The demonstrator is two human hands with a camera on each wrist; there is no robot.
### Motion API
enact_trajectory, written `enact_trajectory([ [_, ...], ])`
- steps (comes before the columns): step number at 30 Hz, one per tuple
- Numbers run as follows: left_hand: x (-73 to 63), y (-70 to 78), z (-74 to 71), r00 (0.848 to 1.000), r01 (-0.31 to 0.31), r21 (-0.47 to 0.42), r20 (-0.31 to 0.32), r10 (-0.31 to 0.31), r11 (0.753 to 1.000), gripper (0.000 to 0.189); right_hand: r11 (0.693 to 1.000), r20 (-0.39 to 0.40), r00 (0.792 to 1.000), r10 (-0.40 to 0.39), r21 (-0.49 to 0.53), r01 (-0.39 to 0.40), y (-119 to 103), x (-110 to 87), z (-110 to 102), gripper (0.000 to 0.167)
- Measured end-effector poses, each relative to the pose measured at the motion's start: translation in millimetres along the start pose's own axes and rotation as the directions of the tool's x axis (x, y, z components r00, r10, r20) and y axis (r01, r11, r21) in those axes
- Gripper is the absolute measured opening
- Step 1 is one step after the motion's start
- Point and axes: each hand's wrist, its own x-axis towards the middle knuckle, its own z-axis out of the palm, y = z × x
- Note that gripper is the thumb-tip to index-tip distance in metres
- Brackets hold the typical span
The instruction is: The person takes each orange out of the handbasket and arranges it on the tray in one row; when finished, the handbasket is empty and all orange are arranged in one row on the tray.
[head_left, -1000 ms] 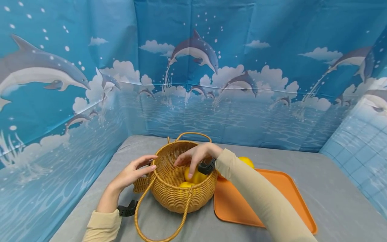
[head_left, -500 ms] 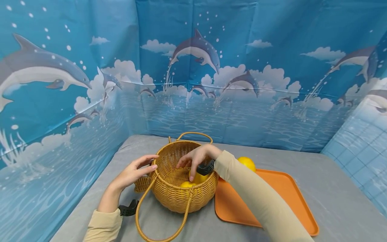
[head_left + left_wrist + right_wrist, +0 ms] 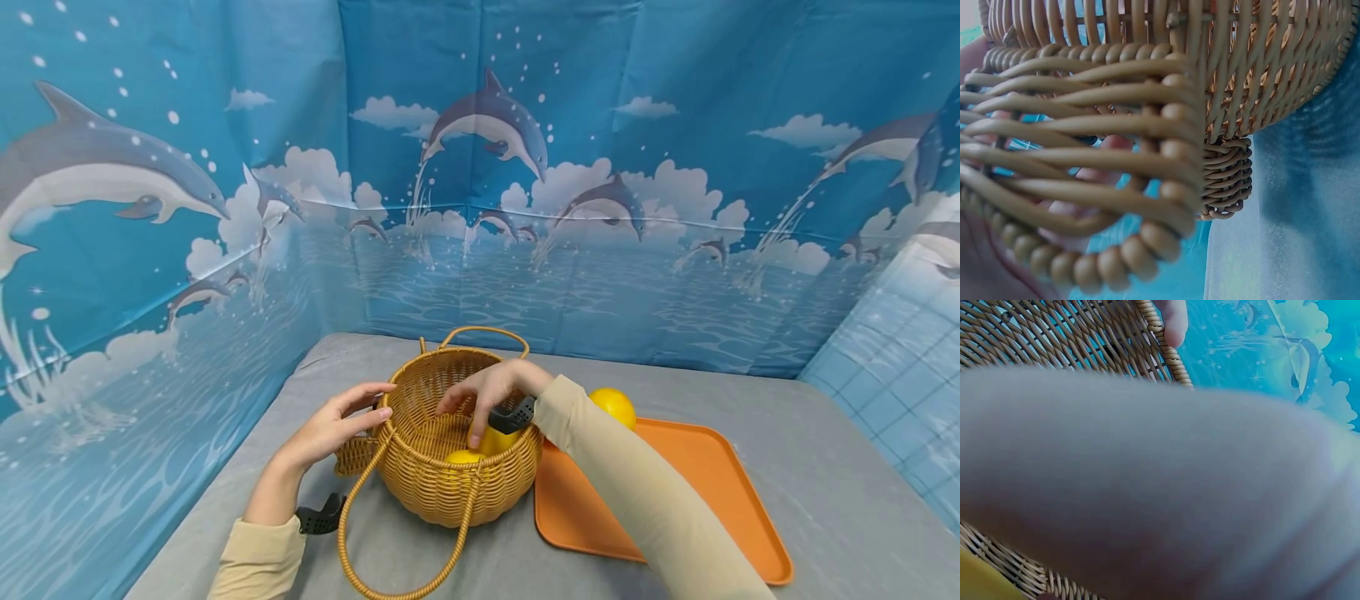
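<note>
A round wicker basket (image 3: pixel 450 500) stands on the grey cloth, with yellow round fruits (image 3: pixel 463 457) inside; their exact kind is unclear. My right hand (image 3: pixel 491 392) reaches over its right rim, fingers spread and pointing down. Its thumb is at a yellow fruit (image 3: pixel 504 440) partly hidden beneath the palm; contact is unclear. My left hand (image 3: pixel 326 429) touches the left rim with thumb and forefinger nearly straight; its other fingers are hidden in the head view. The left wrist view shows a woven side tab (image 3: pixel 1085 144) in front of that hand. My right forearm blocks most of the right wrist view.
Right of the basket lies an orange tray (image 3: pixel 697 467), partly under the right sleeve. Another yellow fruit (image 3: pixel 613 407) sits at its far left corner. One basket handle (image 3: pixel 450 558) hangs toward me, the other (image 3: pixel 487 330) stands at the back. A blue dolphin curtain (image 3: pixel 480 275) encloses the table.
The right hand has sunk slightly within the basket, and less of the yellow fruit under it shows. The left hand stays at the rim. The whole view has shifted a little.
</note>
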Motion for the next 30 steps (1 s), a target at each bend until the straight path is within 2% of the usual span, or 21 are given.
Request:
enact_trajectory([
  [8, -0.1, 0.5, 1.1, 1.000, 0.006, -0.006, -0.001, -0.006, 1.000, 0.048, 0.992, 0.007, 0.992, 0.123, -0.011, -0.123, -0.5, -2.0, 3.0, 0.080],
  [12, -0.4, 2.1, 1.8, 1.000, 0.019, -0.007, -0.005, -0.020, 1.000, 0.048, 0.987, -0.020, 0.987, 0.161, -0.004, -0.161, 0.5, -2.9, 6.2, 0.083],
  [16, -1.1, 3.0, 1.8, 1.000, 0.026, 0.000, -0.010, -0.026, 1.000, 0.049, 0.989, -0.053, 0.988, 0.147, 0.010, -0.147, 0.4, -3.6, 7.6, 0.084],
  [22, -0.7, 2.2, 1.8, 1.000, 0.019, 0.002, -0.008, -0.019, 1.000, 0.049, 0.986, -0.024, 0.994, 0.111, 0.128, -0.107, 0.2, -3.0, 7.8, 0.084],
  [30, -0.4, 2.5, 2.2, 1.000, 0.011, 0.001, -0.005, -0.011, 1.000, 0.050, 0.997, -0.068, 0.997, 0.038, 0.071, -0.033, 2.9, -2.3, 6.6, 0.083],
])
